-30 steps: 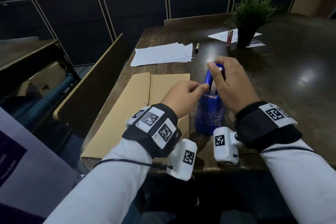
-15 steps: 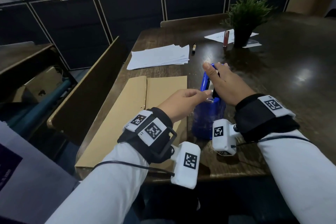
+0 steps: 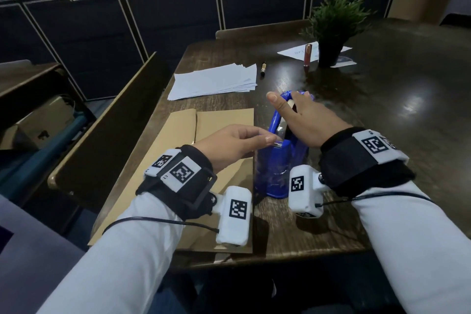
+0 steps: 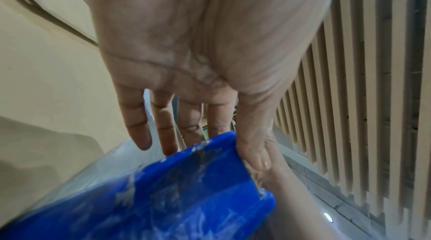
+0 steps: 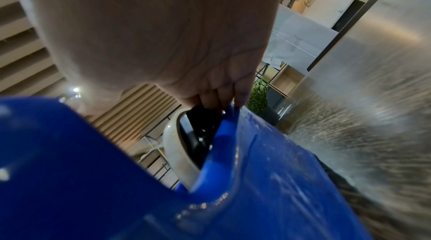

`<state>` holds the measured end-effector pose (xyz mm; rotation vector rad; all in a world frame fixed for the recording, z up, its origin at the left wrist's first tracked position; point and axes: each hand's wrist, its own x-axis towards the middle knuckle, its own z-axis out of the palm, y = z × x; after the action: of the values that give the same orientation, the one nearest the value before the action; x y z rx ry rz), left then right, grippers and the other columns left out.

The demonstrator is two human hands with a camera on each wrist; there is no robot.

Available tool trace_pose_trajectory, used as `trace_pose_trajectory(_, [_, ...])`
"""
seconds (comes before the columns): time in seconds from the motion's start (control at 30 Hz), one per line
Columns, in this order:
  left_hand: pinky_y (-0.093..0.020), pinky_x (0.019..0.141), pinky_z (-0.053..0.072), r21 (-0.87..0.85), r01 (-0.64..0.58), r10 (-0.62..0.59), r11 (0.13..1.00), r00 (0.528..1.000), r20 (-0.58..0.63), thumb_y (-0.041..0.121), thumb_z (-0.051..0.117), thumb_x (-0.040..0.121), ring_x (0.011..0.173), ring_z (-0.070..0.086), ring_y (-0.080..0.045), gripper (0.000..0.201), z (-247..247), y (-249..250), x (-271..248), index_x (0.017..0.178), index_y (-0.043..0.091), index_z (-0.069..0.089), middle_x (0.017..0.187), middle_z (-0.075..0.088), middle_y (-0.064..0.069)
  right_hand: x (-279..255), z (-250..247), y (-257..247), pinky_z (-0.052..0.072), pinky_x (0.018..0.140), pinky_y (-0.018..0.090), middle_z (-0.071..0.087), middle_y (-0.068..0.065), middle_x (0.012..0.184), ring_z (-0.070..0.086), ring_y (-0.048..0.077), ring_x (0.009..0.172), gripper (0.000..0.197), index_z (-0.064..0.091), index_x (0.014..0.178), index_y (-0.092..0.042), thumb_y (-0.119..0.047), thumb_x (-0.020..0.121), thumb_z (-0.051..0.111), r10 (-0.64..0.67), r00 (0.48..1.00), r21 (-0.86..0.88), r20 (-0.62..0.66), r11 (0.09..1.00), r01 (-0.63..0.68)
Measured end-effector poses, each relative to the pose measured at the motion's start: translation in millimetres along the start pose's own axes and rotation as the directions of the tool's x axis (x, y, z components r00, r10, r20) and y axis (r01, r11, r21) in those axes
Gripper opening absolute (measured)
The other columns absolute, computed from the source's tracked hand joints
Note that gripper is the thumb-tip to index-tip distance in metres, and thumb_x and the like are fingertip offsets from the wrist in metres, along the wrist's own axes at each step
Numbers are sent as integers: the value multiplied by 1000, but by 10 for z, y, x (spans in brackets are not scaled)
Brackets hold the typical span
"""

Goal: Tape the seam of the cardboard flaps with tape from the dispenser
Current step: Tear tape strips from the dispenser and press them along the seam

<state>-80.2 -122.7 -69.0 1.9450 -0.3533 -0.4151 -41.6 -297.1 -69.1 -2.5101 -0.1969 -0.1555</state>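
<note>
from the head view, a blue tape dispenser stands on the dark wood table, just to the right of two flat cardboard flaps. the flaps lie side by side with a thin seam between them. the right hand lies over the top of the dispenser, with its fingers bent over the far end and its thumb sticking up. the left hand reaches to the near top of the dispenser, and its thumb and first finger pinch together at the shiny cutter there. the tape itself is too clear to see here. farther back lie a stack of white paper, a pen and a small green plant in a dark pot.

from the left wrist view, the left hand has its fingers held out straight past the blue dispenser. the thumb presses at the blue edge, on a thin clear bit that may be tape. i cannot tell if it really holds it.

from the right wrist view, the right hand curls its fingers over the top rim of the blue dispenser and grips it. a white roll of tape with a black middle sits inside. the table looks blurry here.
</note>
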Motion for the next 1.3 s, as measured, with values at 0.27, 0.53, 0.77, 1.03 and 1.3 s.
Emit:
trace_pose_trajectory(0.27, [-40, 104, 38, -127, 203, -216, 971, 971, -104, 49, 46, 95, 98, 56, -10, 42, 73, 118, 78, 76, 24, 74, 96, 71, 10, -14, 2, -8, 32, 77, 34, 52, 16, 121, 50, 27, 110, 104, 47, 119, -8, -85, 63, 5, -5, 1000, -57, 3, 998, 5])
trace_pose_trajectory(0.53, [-38, 102, 39, -161, 242, -268, 957, 948, -169, 35, 64, 87, 89, 53, -12, 23, 144, 167, 105, 69, 22, 73, 76, 69, 10, -24, -22, -27, 34, 79, 35, 56, 5, 104, 52, 27, 114, 104, 51, 115, -8, -84, 63, 4, -16, 1000, -79, -4, 997, 15])
trace_pose_trajectory(0.77, [-30, 82, 41, -280, 202, -256, 939, 952, -169, 26, 62, 88, 86, 54, -12, 16, 175, 235, 77, 76, 21, 70, 70, 69, 13, -24, -32, -57, 37, 84, 37, 50, 15, 131, 52, 31, 113, 115, 46, 129, -8, -88, 60, 0, 38, 999, -120, 10, 992, -36])
trace_pose_trajectory(1.03, [-30, 81, 46, -287, 124, -175, 950, 971, -160, 22, 62, 88, 83, 56, -12, 19, 110, 266, 3, 70, 20, 69, 78, 68, 10, -59, -75, -102, 37, 94, 39, 47, 12, 140, 47, 29, 124, 104, 40, 139, -11, -82, 72, 3, 48, 998, -158, 40, 987, -41])
trace_pose_trajectory(1.3, [-33, 91, 50, -345, 73, -127, 936, 982, -137, 13, 60, 90, 88, 59, -12, 27, 124, 161, -81, 66, 17, 71, 80, 70, 4, -32, -96, -72, 33, 102, 41, 47, 6, 142, 44, 25, 128, 104, 42, 140, -21, -81, 69, -2, -1, 998, -118, 65, 993, 9])
